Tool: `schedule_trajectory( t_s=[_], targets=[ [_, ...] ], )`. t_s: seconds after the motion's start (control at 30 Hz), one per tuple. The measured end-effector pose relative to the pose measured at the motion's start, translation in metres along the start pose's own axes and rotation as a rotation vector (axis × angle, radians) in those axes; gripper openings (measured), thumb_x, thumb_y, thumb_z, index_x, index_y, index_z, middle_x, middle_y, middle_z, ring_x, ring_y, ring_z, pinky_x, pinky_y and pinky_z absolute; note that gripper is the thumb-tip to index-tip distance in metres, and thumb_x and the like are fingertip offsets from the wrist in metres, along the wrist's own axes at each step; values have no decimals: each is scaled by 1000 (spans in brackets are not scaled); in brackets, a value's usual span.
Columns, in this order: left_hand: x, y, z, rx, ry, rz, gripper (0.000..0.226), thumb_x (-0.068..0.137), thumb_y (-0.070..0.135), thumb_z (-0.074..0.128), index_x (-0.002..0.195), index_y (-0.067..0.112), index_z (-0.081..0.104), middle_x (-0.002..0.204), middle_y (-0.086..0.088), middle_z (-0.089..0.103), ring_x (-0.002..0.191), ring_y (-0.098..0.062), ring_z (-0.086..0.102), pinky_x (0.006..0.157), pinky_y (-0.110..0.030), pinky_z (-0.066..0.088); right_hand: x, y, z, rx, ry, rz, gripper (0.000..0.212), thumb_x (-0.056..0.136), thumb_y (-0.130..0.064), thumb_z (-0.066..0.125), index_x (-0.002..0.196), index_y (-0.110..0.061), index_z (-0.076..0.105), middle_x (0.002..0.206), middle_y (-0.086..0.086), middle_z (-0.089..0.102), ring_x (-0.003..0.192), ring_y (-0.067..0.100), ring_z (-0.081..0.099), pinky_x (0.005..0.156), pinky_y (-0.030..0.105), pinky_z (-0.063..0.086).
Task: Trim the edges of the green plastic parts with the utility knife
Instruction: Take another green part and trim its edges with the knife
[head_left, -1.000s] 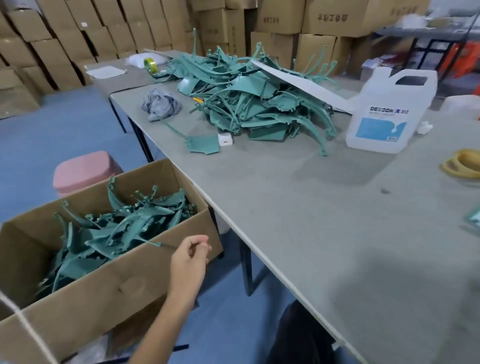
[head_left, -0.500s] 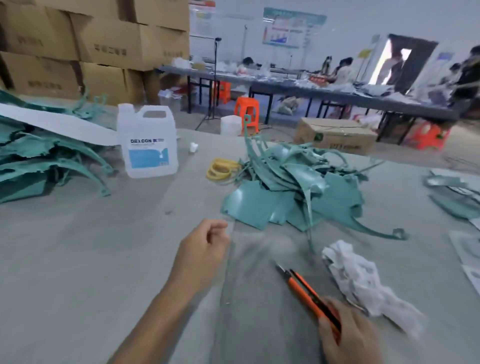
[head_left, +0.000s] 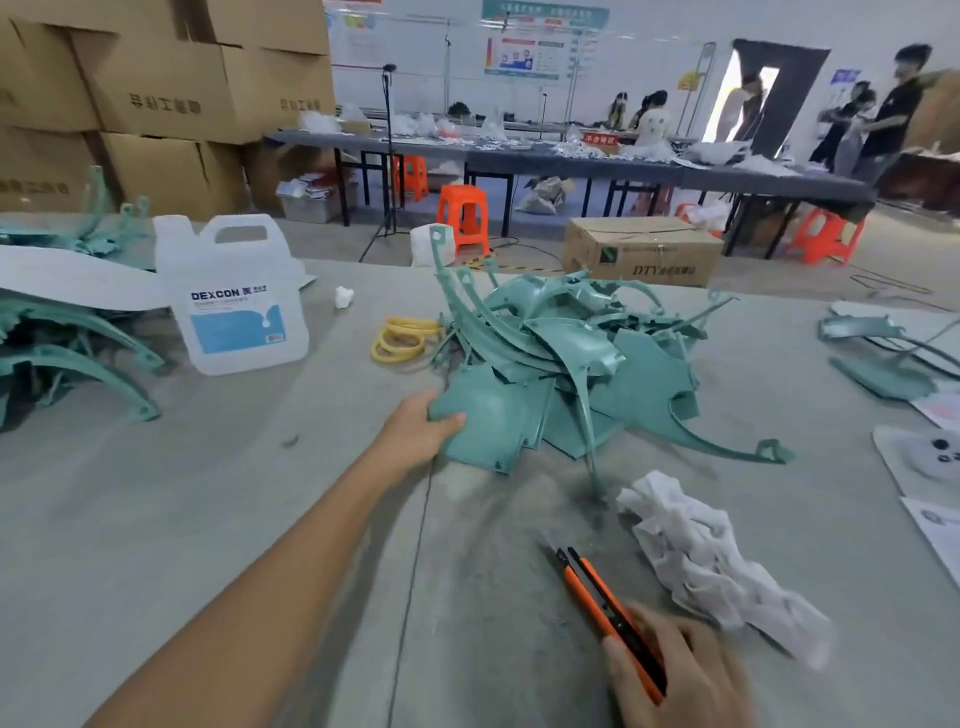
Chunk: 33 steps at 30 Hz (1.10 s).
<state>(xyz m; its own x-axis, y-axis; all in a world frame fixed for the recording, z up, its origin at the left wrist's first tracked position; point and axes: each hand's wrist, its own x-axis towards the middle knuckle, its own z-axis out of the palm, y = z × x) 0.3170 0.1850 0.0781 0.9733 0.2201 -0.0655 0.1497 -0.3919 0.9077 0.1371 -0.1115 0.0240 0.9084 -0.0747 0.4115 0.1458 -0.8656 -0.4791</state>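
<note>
1. Task part: flat green plastic panel (head_left: 488, 415), at the near-left edge of the centre heap of green plastic parts (head_left: 582, 348) on the grey counter (head_left: 182, 519). The left hand (head_left: 415, 434) grips its corner with the thumb on top; the fingers underneath are out of sight.
2. Tool: orange-and-black utility knife (head_left: 597, 597), near the front of the counter with its nose towards the heap. The right hand (head_left: 685, 680) is wrapped round its rear half.
3. Delta vs 0.5 s ago: the left hand was short of the heap, loosely curled and holding nothing. It is now on the panel. Right hand and knife are unchanged.
4. Counts:
   - one knife
   - one crumpled white cloth (head_left: 717, 566), just right of the knife
   - one white plastic jug (head_left: 234, 301)
   - three lots of green parts: the centre heap, the left heap (head_left: 78, 338) and the right group (head_left: 883, 364)
   - a stack of yellow rings (head_left: 405, 338) between jug and centre heap; can't tell how many
5. Hidden: the right hand is cut by the bottom edge and the left heap by the frame edge. The blade can't be made out. Parts per heap can't be counted.
</note>
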Motion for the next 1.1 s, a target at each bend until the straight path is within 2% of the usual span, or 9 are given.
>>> schedule_trajectory(
  t_s=[0.1, 0.2, 0.3, 0.43, 0.53, 0.73, 0.9, 1.0, 1.1],
  targets=[
    [-29, 18, -9, -206, -102, 34, 10, 99, 23, 62, 106, 19, 58, 99, -4, 72, 75, -16, 73, 58, -36, 60, 5, 0, -3, -34, -6, 0, 49, 74, -56, 52, 91, -20, 81, 88, 9, 72, 86, 39, 71, 76, 41, 52],
    [-67, 25, -26, -272, -104, 74, 12, 100, 23, 61, 111, 19, 60, 95, -2, 75, 74, -12, 72, 57, -26, 56, 1, -5, -7, -44, 12, 11, 42, 76, -51, 59, 94, -20, 81, 88, 11, 72, 87, 43, 70, 78, 49, 56],
    [-106, 21, -49, -283, -107, 76, 8, 99, 21, 63, 105, 17, 61, 83, 2, 74, 70, -12, 69, 52, -25, 53, 1, -8, -4, -32, 56, 58, 22, 74, -23, 85, 95, -16, 82, 89, 15, 73, 85, 48, 69, 80, 54, 55],
    [-138, 26, -80, -452, -106, -24, 9, 92, 15, 67, 95, 23, 71, 79, -1, 71, 59, -10, 61, 41, -22, 46, 0, -13, -6, 25, 23, 96, 30, 70, -10, 91, 98, -12, 81, 94, 19, 73, 93, 50, 66, 85, 55, 52],
    [-163, 22, -106, -404, -129, 49, 8, 83, 22, 74, 83, 30, 70, 77, 0, 69, 61, -10, 61, 46, -19, 46, -1, -13, -10, 48, -35, 96, 36, 68, -10, 93, 102, -13, 80, 97, 17, 73, 94, 48, 66, 87, 53, 51],
    [-222, -23, -148, -237, -286, -29, 43, 75, 41, 82, 108, 15, 70, 104, -18, 72, 89, -26, 70, 73, -26, 55, 0, -1, -7, 71, -46, 37, 33, 74, -13, 89, 105, -16, 78, 97, 8, 72, 94, 42, 64, 85, 48, 51],
    [-250, -56, -151, -265, -127, -133, 29, 82, 32, 82, 107, 23, 71, 103, -16, 74, 85, -26, 71, 70, -29, 55, 5, -3, -11, 291, -33, 122, 17, 95, -30, 66, 111, -27, 72, 107, -10, 64, 115, 23, 54, 94, 35, 39],
    [-254, -73, -140, -141, 28, -120, 27, 77, 22, 76, 103, 19, 72, 95, -10, 77, 78, -19, 73, 64, -23, 56, 13, -22, -23, 539, -12, 209, 27, 96, -52, 47, 103, -39, 70, 102, -23, 67, 104, -2, 57, 85, 25, 42],
    [-254, -82, -131, -34, 130, -93, 22, 80, 16, 76, 102, 13, 70, 93, -5, 77, 81, -19, 74, 68, -23, 57, 26, -44, -25, 800, 19, 261, 28, 99, -45, 48, 96, -33, 73, 96, -18, 72, 94, -2, 65, 78, 20, 44]
  ],
)
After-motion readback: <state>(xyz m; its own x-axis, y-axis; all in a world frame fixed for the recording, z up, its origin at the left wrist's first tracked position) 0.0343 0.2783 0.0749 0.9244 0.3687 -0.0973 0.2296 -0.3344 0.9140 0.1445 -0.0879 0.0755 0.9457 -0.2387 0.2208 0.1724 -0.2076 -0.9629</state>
